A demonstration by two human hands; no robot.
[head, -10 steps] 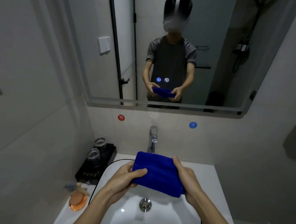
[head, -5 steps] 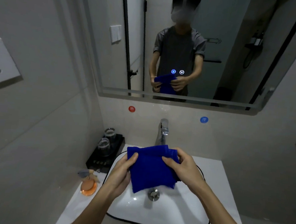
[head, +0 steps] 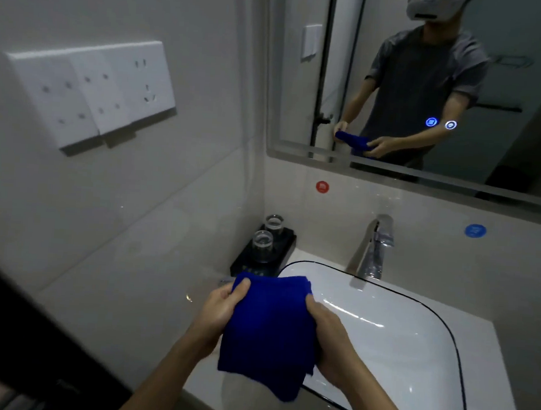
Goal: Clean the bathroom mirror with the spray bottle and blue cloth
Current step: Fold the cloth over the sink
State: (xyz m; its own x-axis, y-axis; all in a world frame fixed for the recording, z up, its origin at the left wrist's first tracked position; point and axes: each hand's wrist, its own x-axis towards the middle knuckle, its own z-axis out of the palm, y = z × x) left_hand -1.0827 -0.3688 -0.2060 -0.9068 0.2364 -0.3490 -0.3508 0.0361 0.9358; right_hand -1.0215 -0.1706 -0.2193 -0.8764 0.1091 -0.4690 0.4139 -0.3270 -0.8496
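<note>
1. Swung left since a moment ago: mirror (head: 428,87) now upper right of frame.
2. Blue cloth (head: 267,331) gripped by left hand (head: 218,312) and right hand (head: 330,344), lower centre, at sink (head: 412,356) edge.
3. No spray bottle visible; wiping likely still ahead.

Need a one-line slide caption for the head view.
Both hands, left hand and right hand, grip a folded blue cloth over the white sink, below the wall mirror.

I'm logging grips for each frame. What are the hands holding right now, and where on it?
Both hold the folded blue cloth: the left hand grips its left edge near the top corner, the right hand its right edge.
</note>
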